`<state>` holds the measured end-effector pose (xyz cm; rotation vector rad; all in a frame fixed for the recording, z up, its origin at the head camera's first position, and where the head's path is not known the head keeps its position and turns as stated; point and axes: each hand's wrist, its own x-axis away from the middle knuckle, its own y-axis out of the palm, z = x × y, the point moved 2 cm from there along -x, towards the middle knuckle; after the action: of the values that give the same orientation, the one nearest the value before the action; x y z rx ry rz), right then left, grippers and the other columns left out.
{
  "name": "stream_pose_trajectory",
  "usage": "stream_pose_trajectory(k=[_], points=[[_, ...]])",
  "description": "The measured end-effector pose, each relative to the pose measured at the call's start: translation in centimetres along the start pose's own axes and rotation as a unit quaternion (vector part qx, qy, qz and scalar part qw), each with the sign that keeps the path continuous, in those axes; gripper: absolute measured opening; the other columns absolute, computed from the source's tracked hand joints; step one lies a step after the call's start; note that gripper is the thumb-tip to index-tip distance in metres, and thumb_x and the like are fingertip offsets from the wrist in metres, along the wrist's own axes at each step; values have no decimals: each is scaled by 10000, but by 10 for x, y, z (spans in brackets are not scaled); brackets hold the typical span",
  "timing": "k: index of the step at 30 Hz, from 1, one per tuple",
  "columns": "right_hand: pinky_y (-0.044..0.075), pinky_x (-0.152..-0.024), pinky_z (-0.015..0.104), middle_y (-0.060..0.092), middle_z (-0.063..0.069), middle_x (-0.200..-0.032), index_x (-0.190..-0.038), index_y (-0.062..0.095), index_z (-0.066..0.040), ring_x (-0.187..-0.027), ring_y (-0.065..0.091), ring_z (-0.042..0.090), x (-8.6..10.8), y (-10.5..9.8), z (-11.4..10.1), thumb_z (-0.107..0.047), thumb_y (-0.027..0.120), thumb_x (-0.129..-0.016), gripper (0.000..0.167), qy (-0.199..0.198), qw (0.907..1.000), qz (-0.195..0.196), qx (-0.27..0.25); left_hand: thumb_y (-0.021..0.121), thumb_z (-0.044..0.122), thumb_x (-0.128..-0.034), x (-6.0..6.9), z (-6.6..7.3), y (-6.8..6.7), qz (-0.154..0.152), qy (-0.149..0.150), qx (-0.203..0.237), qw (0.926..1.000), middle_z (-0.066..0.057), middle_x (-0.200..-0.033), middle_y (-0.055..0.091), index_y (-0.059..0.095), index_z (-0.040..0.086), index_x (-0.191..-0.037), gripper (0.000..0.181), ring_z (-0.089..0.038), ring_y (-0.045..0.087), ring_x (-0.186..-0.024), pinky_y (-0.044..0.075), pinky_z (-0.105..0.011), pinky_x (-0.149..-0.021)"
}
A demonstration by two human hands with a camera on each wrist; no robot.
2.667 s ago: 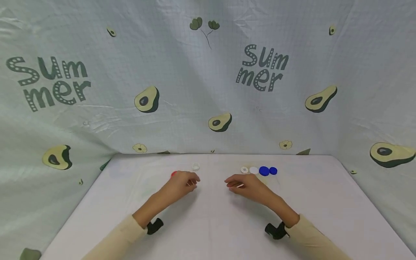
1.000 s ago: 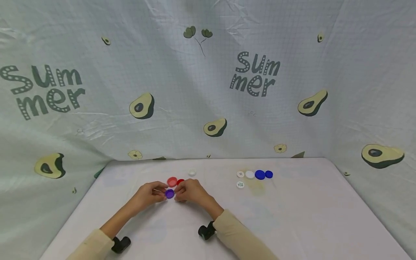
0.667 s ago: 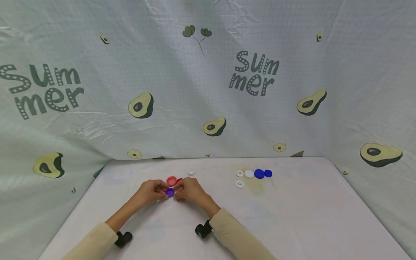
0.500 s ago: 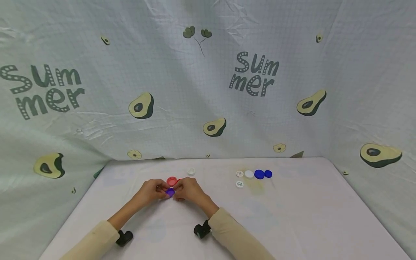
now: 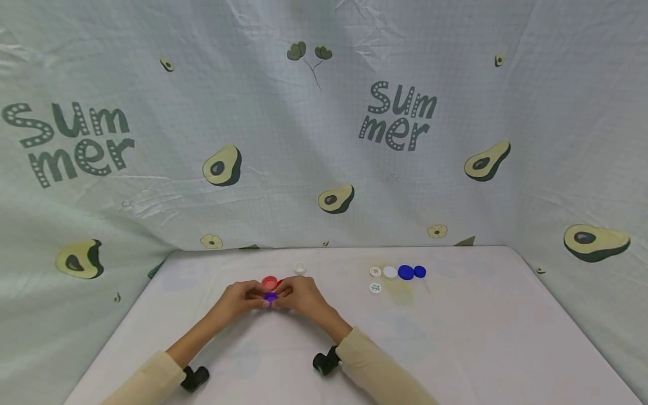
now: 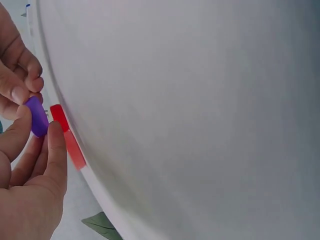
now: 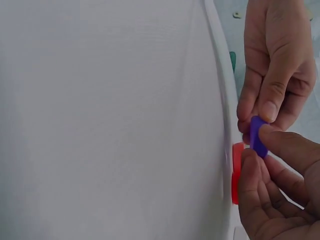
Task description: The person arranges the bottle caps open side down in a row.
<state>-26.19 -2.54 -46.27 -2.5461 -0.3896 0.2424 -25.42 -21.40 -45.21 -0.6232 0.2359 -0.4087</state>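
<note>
Between my two hands is a small purple bottle cap (image 5: 270, 297), tilted on edge in both wrist views. My left hand (image 5: 237, 299) pinches one side of the cap (image 6: 38, 117) with thumb and fingertips. From the other side, the thumb and fingers of my right hand (image 5: 305, 296) pinch the same cap (image 7: 258, 138). Just behind it on the table lies a light red cap (image 5: 269, 282). A darker red cap (image 6: 59, 117) touches it; in the head view my right hand mostly covers that one.
A translucent white cap (image 5: 300, 268) lies farther back. Rightward, a row holds a white patterned cap (image 5: 375, 271), a plain white cap (image 5: 390, 272), a large blue cap (image 5: 406, 272) and a smaller blue cap (image 5: 419, 271). Another patterned white cap (image 5: 375, 288) sits before them. A curtain rises behind the table.
Both hands have come together at the left around the purple cap, the right hand travelling far leftward. Over the last second the cap has tilted and shifted slightly right as the fingers closed in.
</note>
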Motion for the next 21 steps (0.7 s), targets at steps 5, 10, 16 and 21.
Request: stream_pose_trajectory(k=[5,10,16,21], points=[[541,-650,165,726,-49,-806,-942,774,-61,-717,648,12,9,-11,0,-109,864,-815,163,-146,9998,3,-100,745,29,-903,1,7,5,160,222,100,9996,-192,-1062,734,689,-88,-1132,263,-295,732,-960,600,-255,-789],[554,-676,168,729,-39,-824,-952,771,-55,-729,661,22,16,-21,0,-96,853,-827,155,-306,9992,37,-267,737,37,-913,1,15,10,284,291,230,9989,-194,-1070,731,690,-87,-1129,254,-286,731,-965,599,-252,-803],[556,-674,173,730,-33,-823,-962,775,-61,-721,663,32,23,-32,0,-102,851,-830,158,-469,9983,131,-335,734,45,-919,-1,23,15,374,378,425,9977,-202,-1102,717,699,-79,-1122,241,-282,731,-983,594,-245,-823],[555,-680,178,742,-25,-833,-962,775,-75,-732,675,33,27,-44,-1,-117,855,-829,161,-511,9981,187,-289,728,22,-918,-4,32,20,453,513,521,9963,-214,-1108,719,702,-80,-1118,226,-287,734,-982,591,-238,-826]])
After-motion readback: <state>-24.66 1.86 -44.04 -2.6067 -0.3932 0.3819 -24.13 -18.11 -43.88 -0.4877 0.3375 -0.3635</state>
